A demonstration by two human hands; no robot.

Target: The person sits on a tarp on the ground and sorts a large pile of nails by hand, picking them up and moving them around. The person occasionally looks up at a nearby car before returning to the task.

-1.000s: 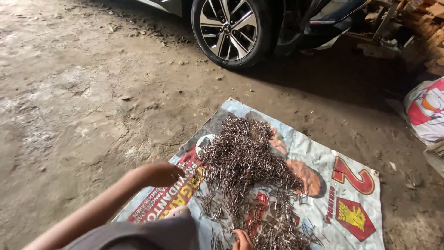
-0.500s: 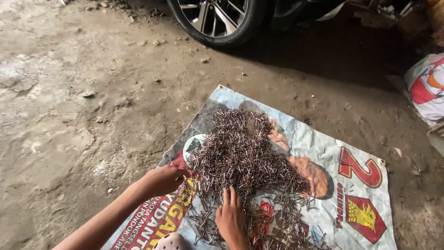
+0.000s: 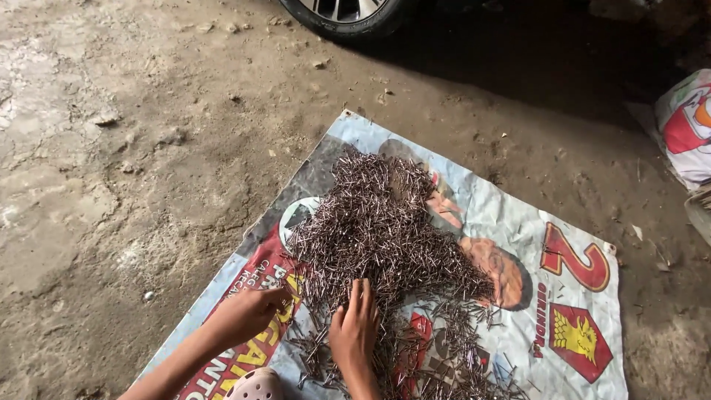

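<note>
On the printed banner spread over the dirt floor, dead centre of view, sits the pile of nails, with loose ones scattered toward 5 o'clock. At 6 o'clock my right hand lies flat on the pile's near edge, fingers together and extended, palm down on the nails, while my left hand at 7 o'clock is loosely curled at the pile's left fringe on the banner, and I can't tell if it pinches anything. Car tyre at 12 o'clock, well apart; a white-and-red sack at 2 o'clock; a pale clog just beside my left forearm at the bottom edge.
</note>
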